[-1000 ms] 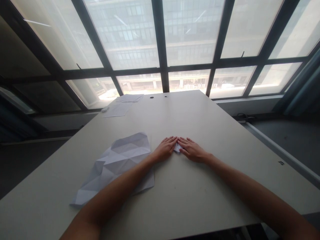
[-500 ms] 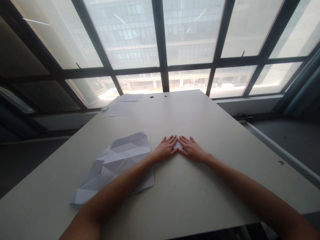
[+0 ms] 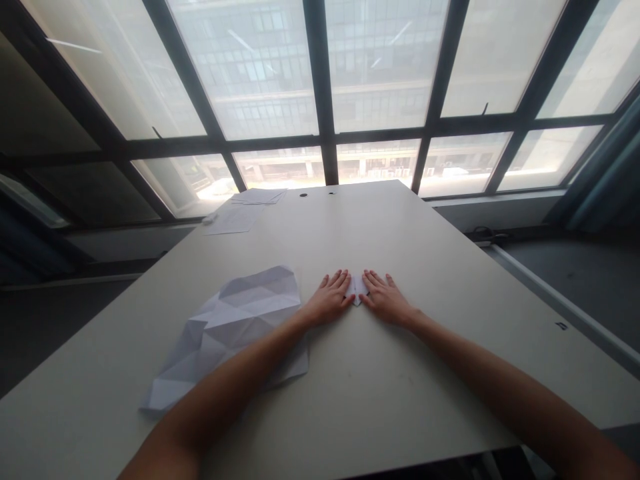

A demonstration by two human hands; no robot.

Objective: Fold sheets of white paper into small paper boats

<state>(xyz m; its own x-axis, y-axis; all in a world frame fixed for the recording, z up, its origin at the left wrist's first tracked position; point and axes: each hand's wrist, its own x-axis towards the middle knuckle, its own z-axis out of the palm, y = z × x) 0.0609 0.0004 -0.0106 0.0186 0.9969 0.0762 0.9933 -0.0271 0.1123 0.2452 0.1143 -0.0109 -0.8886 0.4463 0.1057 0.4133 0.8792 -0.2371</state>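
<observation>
I'm looking down through the head camera at a pale laminate table [image 3: 400, 400], and both bare hands are lying flat on it, palms down. The left hand [image 3: 327, 300] and the right hand [image 3: 385, 301] are flanking a small folded paper piece [image 3: 357, 289], which is sitting on the tabletop between them with its pointed end aimed toward me. The fingers [image 3: 336, 280] of both hands are spreading apart and resting on the surface, and they aren't pinching anything. The thumbs are reaching in at the folded piece's lower edges; they're either touching it or sitting just beside it, and I can't tell which from this view. Off to the left, a creased sheet of white paper [image 3: 250, 300] is lying open, with its many fold lines showing, and the left forearm [image 3: 235, 370] is crossing over its lower right part. Near the far end of the table, loose paper sheets [image 3: 257, 196] are lying by the left edge. Beyond the table, a tall gridded window [image 3: 380, 67] is showing a building outside, and a blue-grey curtain [image 3: 595, 180] is hanging at the right.
</observation>
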